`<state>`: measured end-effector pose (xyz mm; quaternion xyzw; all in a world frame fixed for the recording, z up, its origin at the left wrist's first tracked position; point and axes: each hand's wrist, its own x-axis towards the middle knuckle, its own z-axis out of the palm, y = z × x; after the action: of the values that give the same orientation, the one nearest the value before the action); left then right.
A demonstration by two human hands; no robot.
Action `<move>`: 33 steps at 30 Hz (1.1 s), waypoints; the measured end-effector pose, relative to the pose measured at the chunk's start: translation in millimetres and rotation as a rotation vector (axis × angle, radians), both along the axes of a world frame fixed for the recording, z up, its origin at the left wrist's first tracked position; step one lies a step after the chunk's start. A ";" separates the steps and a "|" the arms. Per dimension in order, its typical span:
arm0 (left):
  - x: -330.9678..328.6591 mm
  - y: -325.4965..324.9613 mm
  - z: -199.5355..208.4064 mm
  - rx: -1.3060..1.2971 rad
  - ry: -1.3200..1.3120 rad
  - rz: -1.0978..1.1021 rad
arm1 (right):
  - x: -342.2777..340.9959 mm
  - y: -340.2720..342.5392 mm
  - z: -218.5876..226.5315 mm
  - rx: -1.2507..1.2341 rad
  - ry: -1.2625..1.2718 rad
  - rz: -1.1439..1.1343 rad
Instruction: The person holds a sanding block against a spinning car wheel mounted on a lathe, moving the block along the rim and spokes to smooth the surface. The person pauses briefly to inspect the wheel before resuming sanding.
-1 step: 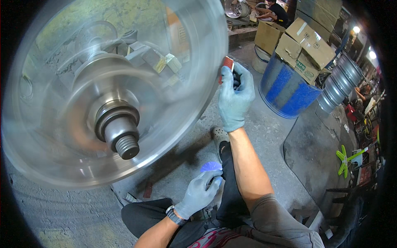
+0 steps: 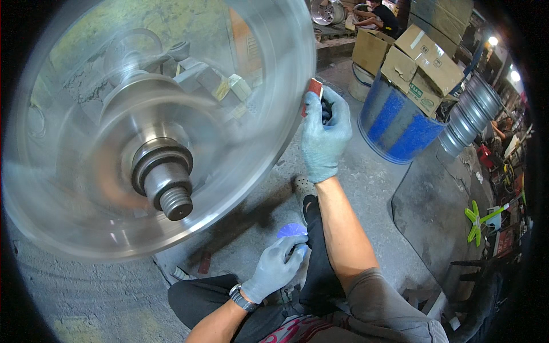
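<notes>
A large metal wheel rim (image 2: pixel 289 123), blurred by spinning, turns on a spindle with a threaded end (image 2: pixel 176 204). At its right edge, my gloved right hand (image 2: pixel 327 134) pinches a small red-brown piece of sandpaper (image 2: pixel 315 87), which is against or very close to the rim; the exact contact is hidden. Lower down, by my knee, my gloved left hand (image 2: pixel 275 264) is closed on a purple round-edged sheet (image 2: pixel 292 230), perhaps a sanding disc. Part of that sheet is covered by the fingers.
Behind the wheel lie several grey and pale blocks (image 2: pixel 239 87). To the right stands a blue drum (image 2: pixel 394 123) topped with cardboard boxes (image 2: pixel 426 57), beside stacked silver rims (image 2: pixel 472 114). A green star-shaped base (image 2: pixel 474 222) is farther right. Another person (image 2: pixel 382 18) sits at the back.
</notes>
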<state>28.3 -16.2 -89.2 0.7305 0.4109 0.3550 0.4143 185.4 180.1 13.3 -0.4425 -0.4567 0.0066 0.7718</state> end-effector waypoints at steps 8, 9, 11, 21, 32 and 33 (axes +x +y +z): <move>-0.5 -0.1 3.7 -0.027 0.008 0.001 | -6.6 -4.2 1.4 0.046 -0.085 -0.045; -0.3 -0.4 3.9 -0.029 0.013 0.000 | -7.1 -5.6 1.9 0.037 -0.096 -0.054; -0.1 -0.5 3.1 -0.017 0.004 0.001 | -8.5 -6.3 1.1 0.035 -0.099 -0.052; 0.6 -0.6 2.5 -0.002 -0.003 0.006 | -16.9 -7.8 1.5 0.054 -0.130 -0.057; -0.3 0.1 0.3 -0.025 0.001 -0.002 | -27.9 -16.2 4.6 0.039 -0.191 -0.076; -0.3 0.2 -0.7 -0.017 -0.008 -0.001 | -28.9 -16.2 4.5 0.039 -0.176 -0.061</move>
<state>28.0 -16.0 -89.9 0.7255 0.4118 0.3544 0.4224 156.4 163.9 17.8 -0.4399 -0.5091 -0.0647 0.7370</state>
